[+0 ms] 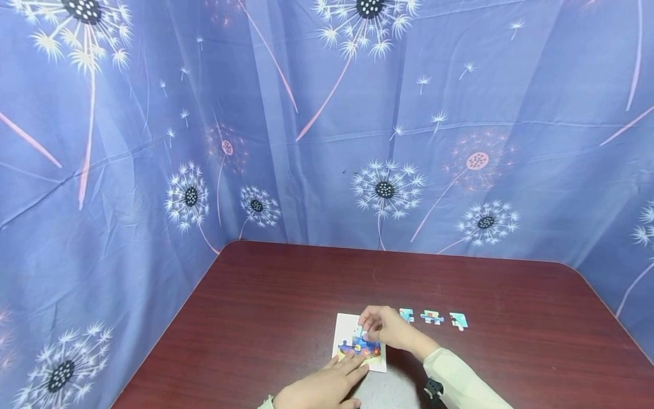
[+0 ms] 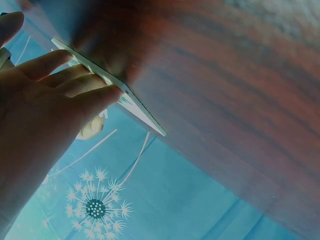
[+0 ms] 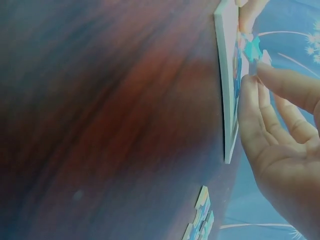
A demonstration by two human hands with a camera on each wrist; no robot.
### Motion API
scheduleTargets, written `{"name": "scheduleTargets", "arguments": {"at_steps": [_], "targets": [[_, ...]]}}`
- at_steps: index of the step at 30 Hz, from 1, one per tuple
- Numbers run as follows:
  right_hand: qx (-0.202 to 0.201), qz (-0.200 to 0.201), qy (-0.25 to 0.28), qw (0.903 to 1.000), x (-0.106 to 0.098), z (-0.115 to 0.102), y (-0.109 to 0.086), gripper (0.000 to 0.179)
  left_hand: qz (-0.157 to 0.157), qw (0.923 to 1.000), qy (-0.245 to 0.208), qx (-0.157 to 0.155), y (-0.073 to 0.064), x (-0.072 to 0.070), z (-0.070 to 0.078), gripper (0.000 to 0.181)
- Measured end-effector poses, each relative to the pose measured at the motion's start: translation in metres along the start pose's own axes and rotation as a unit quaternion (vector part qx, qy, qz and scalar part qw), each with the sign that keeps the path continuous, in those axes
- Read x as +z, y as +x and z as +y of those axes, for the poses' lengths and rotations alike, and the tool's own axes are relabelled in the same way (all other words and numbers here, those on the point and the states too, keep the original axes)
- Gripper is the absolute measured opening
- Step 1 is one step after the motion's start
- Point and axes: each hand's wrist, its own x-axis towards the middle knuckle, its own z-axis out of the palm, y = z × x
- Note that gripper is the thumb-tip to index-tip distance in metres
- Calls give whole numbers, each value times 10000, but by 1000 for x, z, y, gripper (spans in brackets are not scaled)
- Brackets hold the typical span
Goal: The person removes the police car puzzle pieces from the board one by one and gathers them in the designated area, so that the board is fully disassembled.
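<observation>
A small white-bordered puzzle board (image 1: 344, 325) lies on the table, with joined pieces showing a blue vehicle picture (image 1: 367, 345) in its lower part. My left hand (image 1: 322, 387) rests on the board's lower left, fingers extended; in the left wrist view those fingers (image 2: 80, 85) lie over the board's edge. Over the upper right of the board, my right hand (image 1: 389, 329) pinches a light-blue puzzle piece (image 3: 253, 48) between thumb and fingertips. That piece stands tilted up from the board in the right wrist view, its lower part hidden by the fingertips.
Three loose puzzle pieces lie in a row right of the board: a blue one (image 1: 407, 314), a multicoloured one (image 1: 432, 317) and a turquoise one (image 1: 458, 320). The dark red wooden table (image 1: 265, 295) meets a blue dandelion-print curtain (image 1: 317, 187) behind and at the sides.
</observation>
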Motion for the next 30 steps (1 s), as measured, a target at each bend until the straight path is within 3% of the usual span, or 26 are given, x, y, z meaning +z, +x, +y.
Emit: {"name": "scheduleTargets", "arguments": {"at_steps": [9,14,30], "targets": [[83,63,442,9990,-4,-19,-4,21,-46,9998,-192,-72,-1,-1,1,57],[139,72,489,9987,-4,-2,0,23,-26,9998,-205,-68,0,-1,1,57],[136,375,759,9963,-36,-1,-13,20,-97,9985,-527,-120,-2,-4,2,58]]}}
